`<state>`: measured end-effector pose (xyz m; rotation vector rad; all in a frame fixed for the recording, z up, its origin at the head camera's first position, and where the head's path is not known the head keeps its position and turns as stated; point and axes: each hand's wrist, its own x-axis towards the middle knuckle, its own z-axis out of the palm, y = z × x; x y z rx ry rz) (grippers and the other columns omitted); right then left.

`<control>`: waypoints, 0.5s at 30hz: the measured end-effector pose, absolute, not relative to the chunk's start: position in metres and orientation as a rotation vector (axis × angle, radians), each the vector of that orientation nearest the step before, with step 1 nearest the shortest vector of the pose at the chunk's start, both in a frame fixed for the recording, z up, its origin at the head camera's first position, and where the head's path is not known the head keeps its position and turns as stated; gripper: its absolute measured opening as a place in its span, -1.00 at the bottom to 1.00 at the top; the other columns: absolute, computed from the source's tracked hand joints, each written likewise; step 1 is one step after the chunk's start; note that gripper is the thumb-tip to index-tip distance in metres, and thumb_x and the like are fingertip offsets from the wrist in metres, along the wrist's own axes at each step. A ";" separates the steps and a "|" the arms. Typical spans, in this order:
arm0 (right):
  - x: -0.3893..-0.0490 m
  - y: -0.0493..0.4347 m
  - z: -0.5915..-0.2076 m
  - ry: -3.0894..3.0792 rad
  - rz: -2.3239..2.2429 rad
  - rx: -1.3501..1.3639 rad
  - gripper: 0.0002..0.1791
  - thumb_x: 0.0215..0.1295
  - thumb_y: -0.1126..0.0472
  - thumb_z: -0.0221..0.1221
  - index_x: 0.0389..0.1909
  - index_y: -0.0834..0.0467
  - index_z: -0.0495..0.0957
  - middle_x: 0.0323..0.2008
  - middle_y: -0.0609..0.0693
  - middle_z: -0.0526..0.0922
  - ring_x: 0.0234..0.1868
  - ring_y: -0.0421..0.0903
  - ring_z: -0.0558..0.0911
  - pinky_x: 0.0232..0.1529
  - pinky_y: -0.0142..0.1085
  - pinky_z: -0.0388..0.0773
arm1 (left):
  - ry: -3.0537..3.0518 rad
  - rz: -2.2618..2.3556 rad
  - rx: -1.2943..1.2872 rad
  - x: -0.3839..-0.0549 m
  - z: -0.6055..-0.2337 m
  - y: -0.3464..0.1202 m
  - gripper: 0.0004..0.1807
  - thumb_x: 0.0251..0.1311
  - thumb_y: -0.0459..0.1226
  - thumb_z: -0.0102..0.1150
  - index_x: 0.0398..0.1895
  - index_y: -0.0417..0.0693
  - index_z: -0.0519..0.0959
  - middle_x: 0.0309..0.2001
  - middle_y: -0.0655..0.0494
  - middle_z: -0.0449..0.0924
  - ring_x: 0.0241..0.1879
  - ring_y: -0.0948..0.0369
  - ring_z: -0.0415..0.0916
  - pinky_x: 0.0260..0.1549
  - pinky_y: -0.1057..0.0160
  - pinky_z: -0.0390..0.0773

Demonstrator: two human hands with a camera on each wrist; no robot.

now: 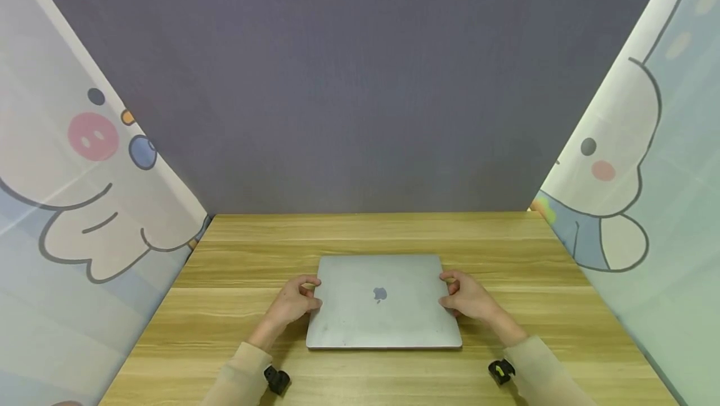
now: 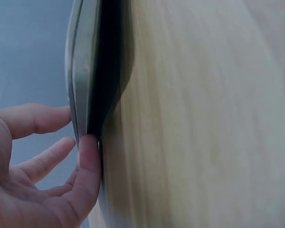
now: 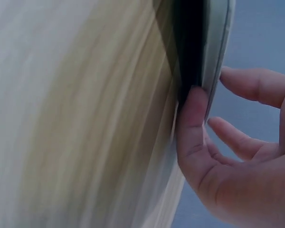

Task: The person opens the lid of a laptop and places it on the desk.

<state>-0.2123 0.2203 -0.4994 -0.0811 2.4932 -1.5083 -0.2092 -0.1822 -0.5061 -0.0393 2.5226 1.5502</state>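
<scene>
i see the left hand (image 1: 294, 301) and right hand (image 1: 471, 297) angled inward, each grip clamped on a side edge of the laptop (image 1: 384, 321), wooden surface (image 1: 388, 381) extending past all its edges

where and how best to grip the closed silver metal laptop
The closed silver metal laptop is probably best gripped by its short side edges, from left and right, as the bare left hand and bare right hand do. Its thin, wide body suits a pinch above and below, which should keep it level.
</scene>
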 end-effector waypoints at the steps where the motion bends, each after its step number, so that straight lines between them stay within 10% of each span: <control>1: -0.212 0.219 -0.498 2.503 -1.497 -0.075 -0.38 0.15 0.47 0.33 0.26 0.44 0.40 -0.38 0.09 0.36 -0.51 -0.06 0.46 -0.52 -0.24 0.54 | 2.525 1.545 -0.043 -0.209 -0.506 -0.182 -0.53 0.09 -0.47 0.38 0.13 -0.22 0.59 -0.36 -0.01 0.43 -0.41 0.12 0.40 -0.41 0.21 0.50; 15: -0.212 0.224 -0.499 2.602 -1.361 -0.119 -0.36 0.15 0.40 0.39 0.26 0.39 0.43 -0.38 0.07 0.42 -0.49 -0.08 0.43 -0.53 -0.31 0.42 | 2.545 1.500 -0.024 -0.211 -0.506 -0.180 -0.52 0.09 -0.46 0.40 0.13 -0.20 0.58 -0.36 0.00 0.43 -0.42 0.13 0.39 -0.45 0.23 0.45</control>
